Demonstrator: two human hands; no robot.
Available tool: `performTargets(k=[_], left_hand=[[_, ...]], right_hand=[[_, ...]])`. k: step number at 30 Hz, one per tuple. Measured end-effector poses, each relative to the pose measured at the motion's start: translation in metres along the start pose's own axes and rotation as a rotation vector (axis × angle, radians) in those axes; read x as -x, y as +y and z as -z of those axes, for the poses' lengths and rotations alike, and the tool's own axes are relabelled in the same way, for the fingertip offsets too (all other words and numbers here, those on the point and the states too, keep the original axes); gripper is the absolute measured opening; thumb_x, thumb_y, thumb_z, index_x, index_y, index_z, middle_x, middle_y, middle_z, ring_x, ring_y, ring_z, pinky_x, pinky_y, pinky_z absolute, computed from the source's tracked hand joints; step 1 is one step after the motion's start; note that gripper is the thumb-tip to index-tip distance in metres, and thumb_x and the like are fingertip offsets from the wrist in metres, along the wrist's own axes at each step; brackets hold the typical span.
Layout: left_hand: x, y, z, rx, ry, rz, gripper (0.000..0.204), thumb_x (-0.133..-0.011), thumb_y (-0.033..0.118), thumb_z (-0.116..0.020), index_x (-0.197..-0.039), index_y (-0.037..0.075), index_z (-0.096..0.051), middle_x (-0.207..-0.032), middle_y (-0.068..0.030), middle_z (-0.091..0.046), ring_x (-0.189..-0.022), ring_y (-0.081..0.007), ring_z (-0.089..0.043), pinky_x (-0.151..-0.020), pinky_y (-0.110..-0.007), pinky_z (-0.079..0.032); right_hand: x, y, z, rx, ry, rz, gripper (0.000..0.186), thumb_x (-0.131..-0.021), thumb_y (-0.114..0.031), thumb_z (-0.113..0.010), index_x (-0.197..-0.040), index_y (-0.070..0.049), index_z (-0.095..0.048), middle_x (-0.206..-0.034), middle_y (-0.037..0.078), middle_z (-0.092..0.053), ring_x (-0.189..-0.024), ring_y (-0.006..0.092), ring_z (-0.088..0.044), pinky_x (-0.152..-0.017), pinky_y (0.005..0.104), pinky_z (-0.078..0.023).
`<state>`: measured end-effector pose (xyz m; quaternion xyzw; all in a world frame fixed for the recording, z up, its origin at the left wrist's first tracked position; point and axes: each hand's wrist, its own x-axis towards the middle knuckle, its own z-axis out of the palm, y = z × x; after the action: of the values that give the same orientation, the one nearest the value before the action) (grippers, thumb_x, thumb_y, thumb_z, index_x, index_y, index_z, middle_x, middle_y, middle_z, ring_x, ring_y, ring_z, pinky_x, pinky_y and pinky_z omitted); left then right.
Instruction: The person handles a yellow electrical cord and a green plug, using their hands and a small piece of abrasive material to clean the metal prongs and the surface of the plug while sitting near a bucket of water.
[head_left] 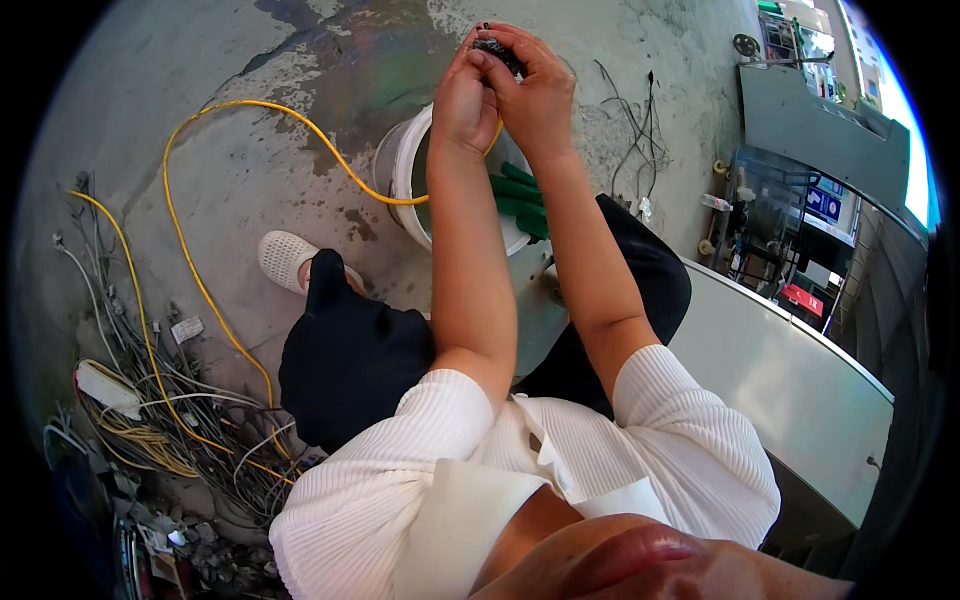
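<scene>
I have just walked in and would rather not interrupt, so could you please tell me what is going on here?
A person in a white top has the left hand and right hand together, with a small dark thing between their fingers; what it is cannot be made out. A white bucket stands on the floor, partly hidden by the forearms. A yellow cable crosses its rim, and a tangle of cables lies to the person's left.

smooth plastic cable (247, 102), ribbed cloth shirt (700, 425)
</scene>
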<state>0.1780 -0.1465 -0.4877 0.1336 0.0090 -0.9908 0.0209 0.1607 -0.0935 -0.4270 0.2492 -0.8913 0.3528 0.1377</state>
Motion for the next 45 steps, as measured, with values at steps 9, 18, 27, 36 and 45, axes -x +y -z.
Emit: performTargets(k=[9,18,27,36,45], left_hand=[[-0.003,-0.012,0.001,0.162,-0.015,-0.003,0.024,-0.098,0.02,-0.04,-0.114,0.005,-0.051,-0.113,-0.0054,-0.055,-0.105,-0.0161,-0.052,-0.094,-0.03,-0.043],[0.002,-0.007,-0.004,0.089,0.007,-0.089,0.033,-0.098,0.026,-0.039,-0.121,0.004,-0.046,-0.113,-0.0057,-0.054,-0.105,-0.016,-0.052,-0.092,-0.03,-0.045],[0.006,-0.009,-0.02,0.184,-0.007,-0.031,0.024,-0.098,0.024,-0.04,-0.109,0.007,-0.053,-0.106,-0.0043,-0.058,-0.097,-0.0153,-0.056,-0.089,-0.029,-0.047],[0.002,-0.006,-0.017,0.137,-0.013,0.003,0.026,-0.098,0.025,-0.04,-0.112,0.007,-0.051,-0.106,-0.0055,-0.058,-0.096,-0.0157,-0.056,-0.084,-0.03,-0.049],[-0.002,-0.012,-0.015,0.124,0.018,-0.007,0.028,-0.098,0.026,-0.039,-0.117,0.008,-0.049,-0.103,-0.0028,-0.055,-0.093,-0.0125,-0.054,-0.086,-0.028,-0.046]], right_hand=[[-0.002,0.006,-0.005,-0.045,0.0,-0.125,0.015,-0.076,-0.007,-0.064,-0.09,-0.006,-0.068,-0.095,0.008,-0.067,-0.085,0.0234,-0.065,-0.074,0.0297,-0.052],[-0.009,0.012,0.008,-0.009,-0.003,-0.037,0.016,-0.08,-0.006,-0.063,-0.095,-0.006,-0.069,-0.093,0.008,-0.069,-0.082,0.015,-0.066,-0.071,0.0236,-0.051],[-0.011,0.005,0.014,0.086,0.003,-0.141,0.017,-0.077,-0.004,-0.066,-0.093,-0.008,-0.07,-0.098,0.008,-0.068,-0.086,0.0179,-0.065,-0.072,0.0271,-0.051],[-0.015,0.009,0.016,0.057,0.059,-0.172,0.015,-0.077,-0.005,-0.064,-0.091,-0.006,-0.068,-0.096,0.009,-0.068,-0.085,0.0215,-0.066,-0.074,0.0277,-0.051],[-0.009,0.014,0.013,0.018,0.118,-0.145,0.013,-0.077,-0.007,-0.063,-0.089,-0.007,-0.069,-0.093,0.009,-0.068,-0.089,0.0233,-0.066,-0.077,0.0294,-0.051]])
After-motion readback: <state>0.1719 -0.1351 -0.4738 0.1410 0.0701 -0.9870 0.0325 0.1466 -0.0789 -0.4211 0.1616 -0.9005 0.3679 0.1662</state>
